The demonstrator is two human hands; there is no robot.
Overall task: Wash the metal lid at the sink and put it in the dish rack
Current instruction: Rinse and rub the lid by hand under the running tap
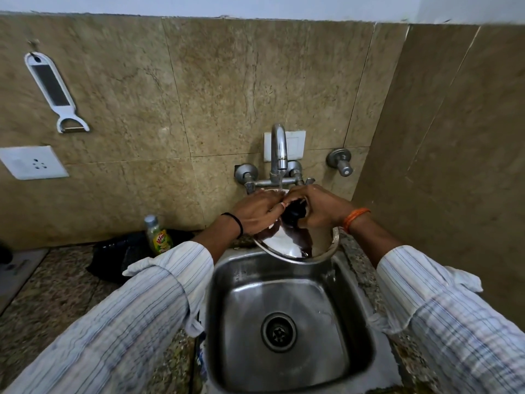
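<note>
Rinsing is the step in hand, by the look of it: you hold the metal lid (287, 243) tilted under the running tap (278, 149), above the far edge of the sink (287, 317).

Listed left to right, places given from your grip:

- One peeler-grater (54, 89), hung on the wall, well to the left of the grip and above it.
- One wall socket (31, 162), far left of the grip.
- One bottle of dish liquid (158, 236), upright on the counter, left of the grip and a little nearer you.
- One dark cloth or bag (119, 258) under and around that bottle; which it is cannot be told.
- Your left hand (255, 213), one black band at the wrist, fingers curled over the lid's upper left; it appears to be rubbing or steadying the surface.
- One metal lid, held between both hands, one dark knob (294, 213) at its middle.
- Your right hand (321, 209), one orange thread at the wrist, closed narrowly around the knob.
- One tap, straight above the grip, water falling onto the lid's far rim.
- Three wall valves, two flanking the spout and one to the right of the grip.
- One sink, one drain, directly below the grip.

No dish rack is in view. The next move likely calls for turning the lid to rinse all round, then locating the rack outside this view before letting go.
</note>
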